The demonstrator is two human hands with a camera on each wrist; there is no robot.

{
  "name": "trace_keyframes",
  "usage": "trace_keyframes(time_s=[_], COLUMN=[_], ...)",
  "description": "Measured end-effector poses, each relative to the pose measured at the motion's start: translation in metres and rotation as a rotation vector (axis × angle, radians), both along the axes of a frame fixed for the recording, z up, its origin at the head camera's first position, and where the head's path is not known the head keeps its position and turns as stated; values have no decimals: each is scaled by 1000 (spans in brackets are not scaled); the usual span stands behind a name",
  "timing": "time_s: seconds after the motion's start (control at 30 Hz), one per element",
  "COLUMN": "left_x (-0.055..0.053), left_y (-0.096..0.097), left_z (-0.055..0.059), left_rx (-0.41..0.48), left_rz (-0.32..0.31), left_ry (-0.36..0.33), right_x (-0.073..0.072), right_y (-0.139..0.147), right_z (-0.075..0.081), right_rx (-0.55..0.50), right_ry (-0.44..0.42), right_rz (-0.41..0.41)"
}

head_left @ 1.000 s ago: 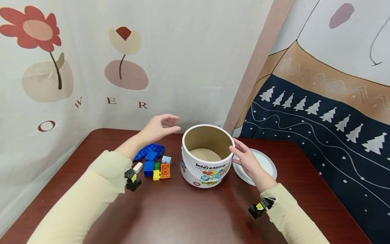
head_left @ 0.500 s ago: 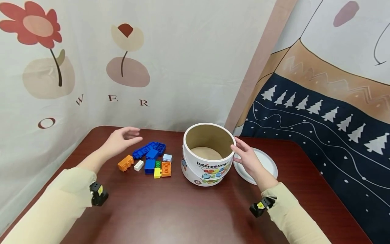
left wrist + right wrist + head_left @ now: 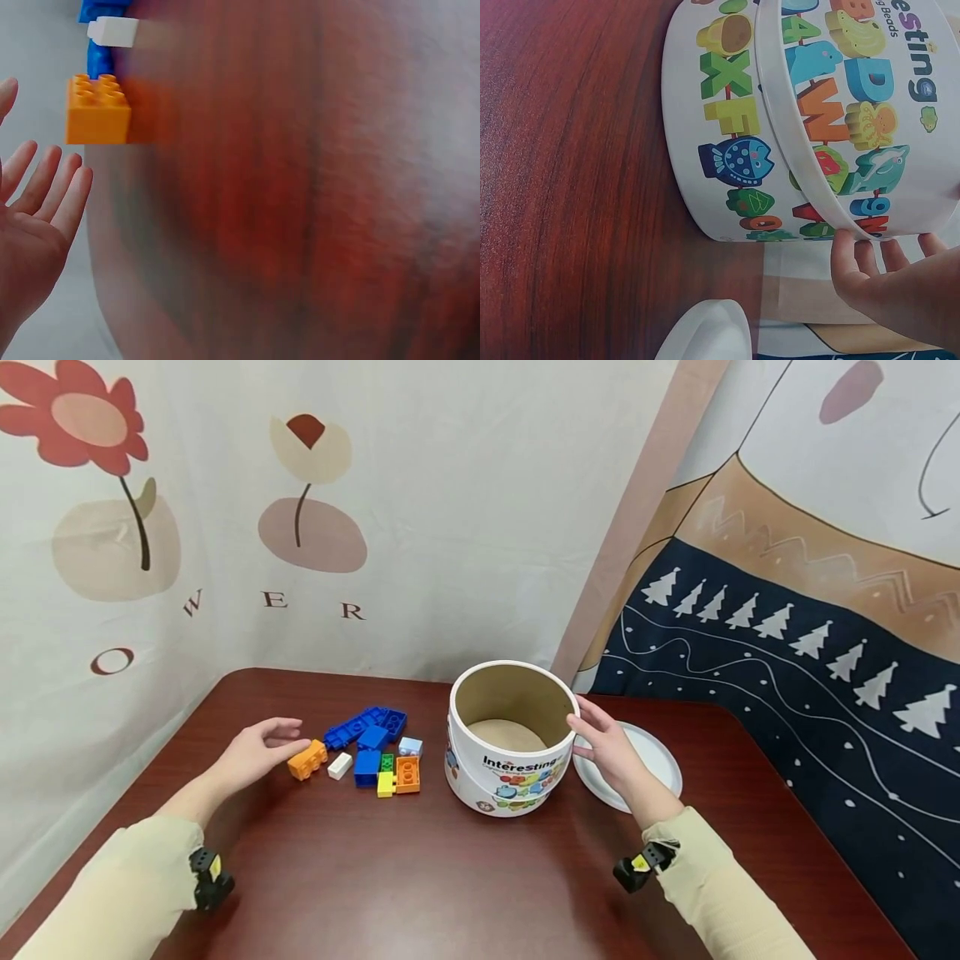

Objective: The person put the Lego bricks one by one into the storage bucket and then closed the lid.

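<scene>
My left hand (image 3: 255, 753) is beside an orange toy building brick (image 3: 304, 763) at the left end of a small pile, thumb and fingers apart, with nothing held. In the left wrist view, that orange brick (image 3: 97, 120) stands just beyond the fingertips, studs up. My right hand (image 3: 611, 750) rests its fingertips against the outer right wall of a white round bucket (image 3: 472, 785) printed with "Interesting". The inside of the bucket shows a bare bottom. In the right wrist view, the fingers (image 3: 845, 259) touch the bucket's side just below its white handle band.
Next to the orange brick lie a white brick (image 3: 340, 766), several blue bricks (image 3: 367, 767), a light blue one (image 3: 410, 747), a green one, a yellow one (image 3: 386, 785) and another orange brick (image 3: 407, 775). A white round lid (image 3: 663, 764) lies right of the bucket, partly behind my right hand.
My left hand has swung from near the bucket over the bricks to the left and come down beside the orange brick, which its arm hid earlier. My right hand stays at the bucket.
</scene>
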State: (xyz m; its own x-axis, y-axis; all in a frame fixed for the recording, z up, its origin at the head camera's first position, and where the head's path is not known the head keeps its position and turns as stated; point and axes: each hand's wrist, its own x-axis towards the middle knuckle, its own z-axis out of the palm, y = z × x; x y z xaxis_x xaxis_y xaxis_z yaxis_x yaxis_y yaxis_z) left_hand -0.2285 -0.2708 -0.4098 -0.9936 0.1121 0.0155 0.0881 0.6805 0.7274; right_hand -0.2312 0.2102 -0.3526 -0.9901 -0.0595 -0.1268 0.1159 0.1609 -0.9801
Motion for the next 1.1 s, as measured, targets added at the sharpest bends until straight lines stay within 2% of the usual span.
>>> trace_keyframes(time_s=[0.23, 0.43, 1.1], left_x=[6, 8, 6], left_y=[-3, 0, 2], left_z=[-13, -19, -20], left_rx=[10, 15, -31], left_rz=[2, 3, -5], left_ry=[-13, -20, 0], right_x=[0, 0, 1], right_y=[0, 0, -1], right_z=[0, 0, 0], right_rx=[9, 14, -1], right_ry=[-3, -6, -2], right_rz=[-4, -4, -6])
